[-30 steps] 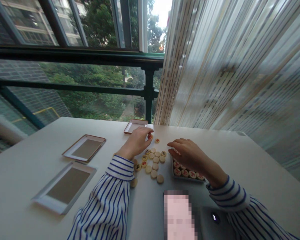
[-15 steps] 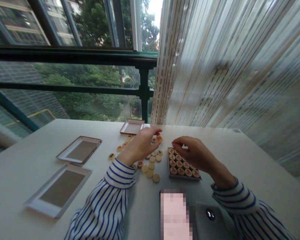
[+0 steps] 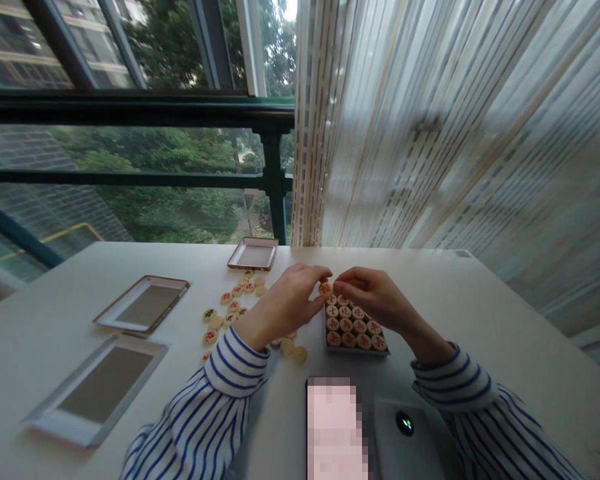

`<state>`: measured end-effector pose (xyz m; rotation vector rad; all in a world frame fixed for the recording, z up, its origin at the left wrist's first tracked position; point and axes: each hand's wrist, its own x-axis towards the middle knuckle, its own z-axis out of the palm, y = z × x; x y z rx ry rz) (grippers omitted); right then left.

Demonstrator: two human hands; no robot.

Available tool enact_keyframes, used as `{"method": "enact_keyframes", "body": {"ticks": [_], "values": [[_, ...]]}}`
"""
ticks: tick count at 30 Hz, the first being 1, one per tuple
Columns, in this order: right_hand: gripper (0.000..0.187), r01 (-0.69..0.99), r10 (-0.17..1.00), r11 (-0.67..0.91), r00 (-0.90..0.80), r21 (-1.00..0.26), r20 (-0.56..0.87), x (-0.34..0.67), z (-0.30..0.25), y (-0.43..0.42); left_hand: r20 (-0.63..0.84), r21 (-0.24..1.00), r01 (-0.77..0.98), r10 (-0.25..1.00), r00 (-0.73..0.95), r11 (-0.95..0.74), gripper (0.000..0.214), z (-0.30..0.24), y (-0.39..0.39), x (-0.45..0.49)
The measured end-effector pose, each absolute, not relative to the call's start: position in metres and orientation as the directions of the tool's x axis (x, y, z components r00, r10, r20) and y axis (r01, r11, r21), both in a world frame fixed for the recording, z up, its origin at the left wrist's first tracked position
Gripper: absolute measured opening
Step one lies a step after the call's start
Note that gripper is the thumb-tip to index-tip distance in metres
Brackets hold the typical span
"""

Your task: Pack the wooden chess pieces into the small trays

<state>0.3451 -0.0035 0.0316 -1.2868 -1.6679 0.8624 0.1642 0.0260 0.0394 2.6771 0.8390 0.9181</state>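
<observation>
A round Chinese chess piece with a red character (image 3: 325, 289) is between the thumb and fingers of my left hand (image 3: 293, 293), above the box's far left corner. My right hand (image 3: 375, 293) is over the box with its fingers curled together, their tips right by that piece; whether they grip anything is hidden. The shallow box (image 3: 357, 351) holds rows of pieces with red characters, and my right hand covers part of it. Loose chess pieces (image 3: 234, 306) lie scattered left of and behind my left forearm, some face up, some blank side up.
Three shallow trays or lids lie on the white table (image 3: 480, 320): a near-left one (image 3: 97, 390), a left one (image 3: 143, 305) and a far one (image 3: 253, 254). A phone (image 3: 333, 427) and a grey device with a lit display (image 3: 405, 423) are at the front.
My left hand has carried the red-character piece to the box, close to my right fingertips. The view has turned slightly right, and my right hand stays over the box.
</observation>
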Motion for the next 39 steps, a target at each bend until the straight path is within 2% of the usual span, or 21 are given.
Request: {"method": "enact_keyframes", "body": {"ticks": [6,13,17,22,28,32,35,39], "values": [[0.020,0.248,0.974,0.205,-0.149,-0.947,0.171,0.342,0.032,-0.004,0.485,0.331,0.465,0.571,0.662,-0.821,0.024,0.044,0.019,0.168],[0.021,0.272,0.974,0.223,-0.107,-0.936,0.201,0.350,0.036,-0.003,0.493,0.370,0.512,0.631,0.599,-0.775,0.039,0.044,0.021,0.169],[0.021,0.255,0.968,0.249,-0.044,-0.934,0.246,0.356,0.040,-0.002,0.400,0.550,0.522,0.754,0.521,-0.653,0.035,0.047,0.030,0.175],[0.021,0.287,0.947,0.302,0.022,-0.909,0.322,0.361,0.042,-0.001,0.237,0.854,0.280,0.806,0.543,-0.439,0.023,0.053,0.032,0.188],[0.021,0.296,0.939,0.334,-0.024,-0.895,0.343,0.359,0.042,-0.002,0.142,0.955,0.171,0.880,0.453,-0.242,0.019,0.052,0.030,0.191],[0.020,0.433,0.922,0.371,-0.068,-0.822,0.381,0.360,0.044,-0.006,0.135,0.966,0.145,0.895,0.425,-0.215,0.020,0.046,0.034,0.192],[0.021,0.573,0.895,0.425,-0.148,-0.701,0.421,0.363,0.046,-0.008,0.117,0.969,0.153,0.904,0.412,-0.195,0.019,0.047,0.033,0.194],[0.022,0.672,0.856,0.491,-0.256,-0.554,0.449,0.367,0.050,-0.010,0.104,0.969,0.166,0.912,0.396,-0.183,0.017,0.052,0.029,0.194]]}}
